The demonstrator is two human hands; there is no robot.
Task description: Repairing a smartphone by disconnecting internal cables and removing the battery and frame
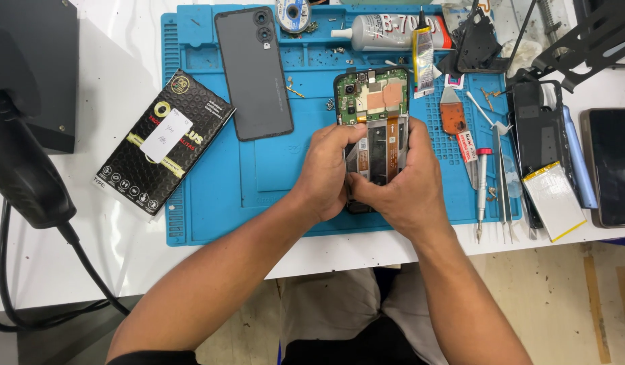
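Your fingers are closed on the opened phone (pixel 373 115): the left hand (pixel 326 172) pinches its left edge, the right hand (pixel 400 179) grips the right side and lower part. The phone lies face down on the blue work mat (pixel 218 203), its back removed, showing a green board, copper-coloured patches and an orange flat cable. To the left lies the grey back cover (pixel 254 73); to the right lie tweezers (pixel 503 182) and a screwdriver (pixel 483 192).

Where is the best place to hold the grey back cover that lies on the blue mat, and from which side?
Probably by its two long edges, from above: the grey back cover lies flat on the blue mat, with free mat along both. Avoid the camera end at the top.
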